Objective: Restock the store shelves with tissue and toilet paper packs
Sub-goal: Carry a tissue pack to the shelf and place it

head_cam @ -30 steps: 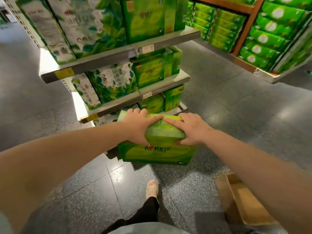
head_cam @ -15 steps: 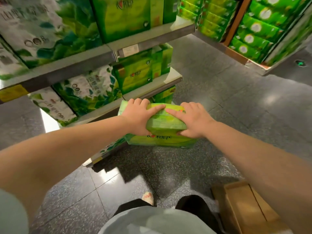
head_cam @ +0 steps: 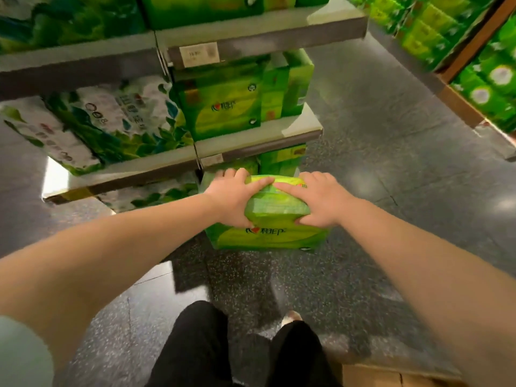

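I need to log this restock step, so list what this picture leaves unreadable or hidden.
- Head view: price tag print, blurred.
- Head view: bottom shelf slot behind the green tissue pack, hidden by the pack, left hand and right hand.
- Head view: cardboard box, cut off by the bottom edge.

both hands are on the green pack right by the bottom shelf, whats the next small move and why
Probably ease the green tissue pack forward and down into the bottom shelf bay. The left hand and right hand both grip its top, it hangs just in front of the matching green packs under the middle shelf, and it is not yet set down.
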